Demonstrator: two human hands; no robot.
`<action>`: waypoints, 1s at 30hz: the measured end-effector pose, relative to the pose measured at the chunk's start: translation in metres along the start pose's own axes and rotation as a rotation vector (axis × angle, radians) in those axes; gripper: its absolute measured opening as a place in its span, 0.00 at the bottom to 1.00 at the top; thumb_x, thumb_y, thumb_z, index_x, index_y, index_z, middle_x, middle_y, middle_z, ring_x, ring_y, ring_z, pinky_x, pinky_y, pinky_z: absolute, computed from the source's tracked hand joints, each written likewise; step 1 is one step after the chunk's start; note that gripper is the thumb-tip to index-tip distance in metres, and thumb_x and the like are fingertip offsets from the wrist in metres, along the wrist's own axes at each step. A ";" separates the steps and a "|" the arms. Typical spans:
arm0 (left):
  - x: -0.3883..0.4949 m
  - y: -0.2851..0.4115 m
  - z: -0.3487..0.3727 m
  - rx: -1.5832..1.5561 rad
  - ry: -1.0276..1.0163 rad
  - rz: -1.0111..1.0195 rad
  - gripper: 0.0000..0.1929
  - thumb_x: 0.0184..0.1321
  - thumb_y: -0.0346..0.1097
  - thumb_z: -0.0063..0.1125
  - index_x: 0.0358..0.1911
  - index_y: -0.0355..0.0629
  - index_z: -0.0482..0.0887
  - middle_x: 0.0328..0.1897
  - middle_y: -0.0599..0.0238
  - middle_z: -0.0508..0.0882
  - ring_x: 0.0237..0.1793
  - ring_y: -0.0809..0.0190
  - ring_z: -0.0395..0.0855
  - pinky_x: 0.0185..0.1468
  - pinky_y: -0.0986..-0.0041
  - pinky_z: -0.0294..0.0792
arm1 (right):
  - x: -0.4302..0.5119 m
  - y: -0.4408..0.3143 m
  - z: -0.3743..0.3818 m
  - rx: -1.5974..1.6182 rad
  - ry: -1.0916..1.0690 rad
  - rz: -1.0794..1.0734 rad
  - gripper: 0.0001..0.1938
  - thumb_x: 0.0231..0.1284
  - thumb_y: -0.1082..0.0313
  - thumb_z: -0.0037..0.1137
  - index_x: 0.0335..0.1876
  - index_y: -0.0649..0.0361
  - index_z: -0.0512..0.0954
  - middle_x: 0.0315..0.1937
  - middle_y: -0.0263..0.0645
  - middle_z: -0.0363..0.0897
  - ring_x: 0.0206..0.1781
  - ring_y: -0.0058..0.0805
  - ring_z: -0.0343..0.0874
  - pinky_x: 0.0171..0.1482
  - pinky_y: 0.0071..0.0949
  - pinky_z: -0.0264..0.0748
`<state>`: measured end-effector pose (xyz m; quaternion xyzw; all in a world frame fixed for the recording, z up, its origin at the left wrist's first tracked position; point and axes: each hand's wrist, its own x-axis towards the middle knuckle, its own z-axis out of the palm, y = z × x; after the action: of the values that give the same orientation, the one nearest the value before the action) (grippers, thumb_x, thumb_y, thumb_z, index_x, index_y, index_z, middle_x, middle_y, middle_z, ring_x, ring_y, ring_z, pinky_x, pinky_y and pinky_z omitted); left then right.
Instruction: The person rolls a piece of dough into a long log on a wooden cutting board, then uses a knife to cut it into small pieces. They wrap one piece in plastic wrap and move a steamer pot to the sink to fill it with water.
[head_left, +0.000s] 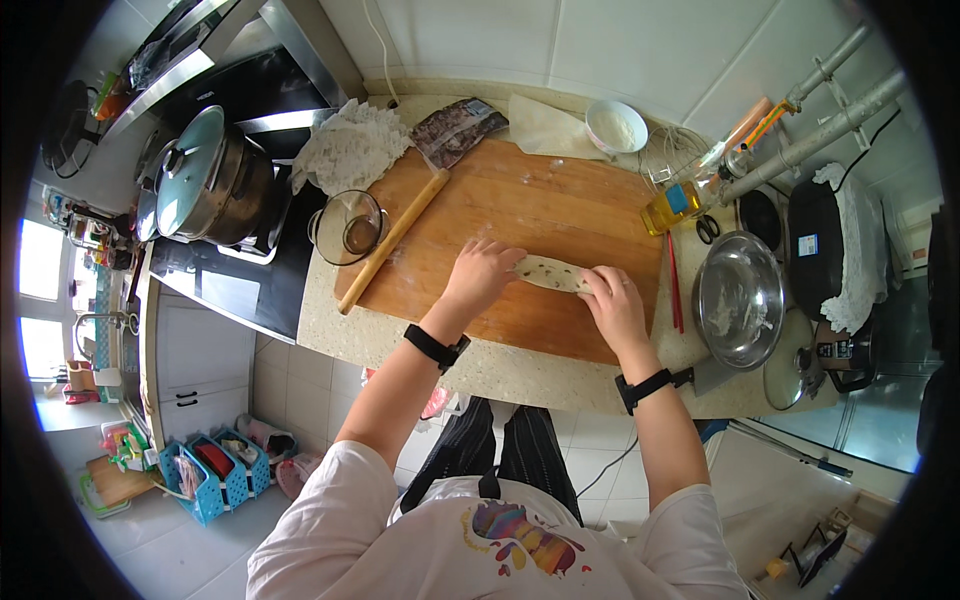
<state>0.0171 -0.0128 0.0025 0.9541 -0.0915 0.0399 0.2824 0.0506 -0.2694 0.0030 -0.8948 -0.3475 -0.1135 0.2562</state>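
A pale strip of dough (553, 274) with dark bits in it stretches between my two hands over the wooden board (555, 202). My left hand (487, 270) grips its left end with the fingers. At the right end, my right hand (616, 300) pinches the dough between thumb and fingers. Whether the middle of the strip rests on the board or hangs just above it, I cannot tell. A wooden rolling pin (397, 236) lies slantwise along the board's left side. White flour traces mark the wood.
Left of the board are a glass bowl (327, 238) and a steamer pot (214, 187) on the stove. A flour bowl (616, 127) stands behind. On the right are an oil bottle (670, 208), red chopsticks (674, 285), scissors (706, 229), a steel bowl (741, 300) and a knife blade (712, 375).
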 end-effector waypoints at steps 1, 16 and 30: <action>-0.001 0.000 0.001 0.029 0.044 0.026 0.19 0.53 0.33 0.66 0.51 0.50 0.82 0.50 0.64 0.81 0.56 0.52 0.77 0.62 0.59 0.67 | 0.000 -0.003 0.000 -0.029 0.105 -0.086 0.15 0.56 0.73 0.64 0.50 0.57 0.78 0.44 0.38 0.77 0.47 0.42 0.79 0.50 0.42 0.77; 0.063 0.000 0.034 0.026 0.305 -0.253 0.24 0.69 0.38 0.46 0.67 0.40 0.69 0.73 0.56 0.71 0.73 0.52 0.65 0.75 0.58 0.54 | 0.097 -0.026 0.077 -0.230 0.070 0.282 0.23 0.70 0.60 0.49 0.66 0.60 0.70 0.70 0.52 0.66 0.75 0.48 0.61 0.77 0.49 0.51; 0.043 0.012 0.055 0.279 0.317 -0.432 0.32 0.74 0.51 0.35 0.75 0.39 0.60 0.81 0.56 0.60 0.81 0.57 0.54 0.80 0.47 0.32 | 0.080 -0.026 0.092 -0.438 0.070 0.344 0.31 0.74 0.46 0.39 0.75 0.58 0.64 0.80 0.48 0.50 0.82 0.42 0.46 0.80 0.52 0.34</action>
<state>0.0586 -0.0588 -0.0314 0.9630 0.1650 0.1395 0.1613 0.0940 -0.1590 -0.0341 -0.9702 -0.1488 -0.1716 0.0842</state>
